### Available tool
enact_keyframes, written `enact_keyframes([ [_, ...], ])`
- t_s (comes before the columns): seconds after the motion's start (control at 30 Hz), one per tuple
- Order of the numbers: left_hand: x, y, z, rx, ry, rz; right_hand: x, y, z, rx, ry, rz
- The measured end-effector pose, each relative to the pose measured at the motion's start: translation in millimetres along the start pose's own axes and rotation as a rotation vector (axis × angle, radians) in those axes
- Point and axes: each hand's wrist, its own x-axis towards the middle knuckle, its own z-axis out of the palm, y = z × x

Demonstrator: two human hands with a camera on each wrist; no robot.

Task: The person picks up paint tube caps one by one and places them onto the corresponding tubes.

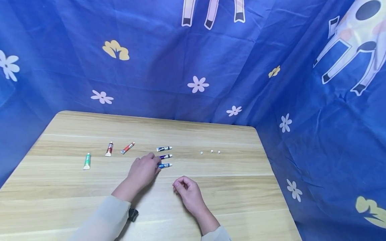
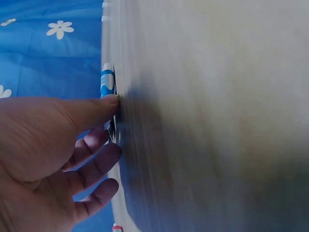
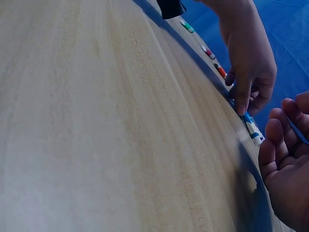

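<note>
On the table lie three blue-toned paint tubes in a loose column: a bright blue one, a violet-blue one and a dark navy one. My left hand pinches the tail end of the bright blue tube; in the left wrist view the thumb covers part of it, while its capped end shows above. Nearer to me, my right hand hovers with loosely curled fingers, thumb close to the index finger. Nothing shows in it in the right wrist view.
To the left lie a green paint tube, a dark red one and an orange-red one. Three small white pieces sit to the right on the wooden table. A blue patterned curtain surrounds the table's back and sides.
</note>
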Motion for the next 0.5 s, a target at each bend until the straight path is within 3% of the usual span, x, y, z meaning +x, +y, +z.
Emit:
enact_keyframes([
  [0.2, 4.0, -2.9, -3.7, -0.063, -0.036, -0.021, 2.1, -2, -6, 0.015, 0.017, -0.001],
  [0.5, -2.3, -0.6, -0.5, -0.089, 0.013, -0.049, 11.6, -3, -16, 0.029, 0.048, -0.019],
])
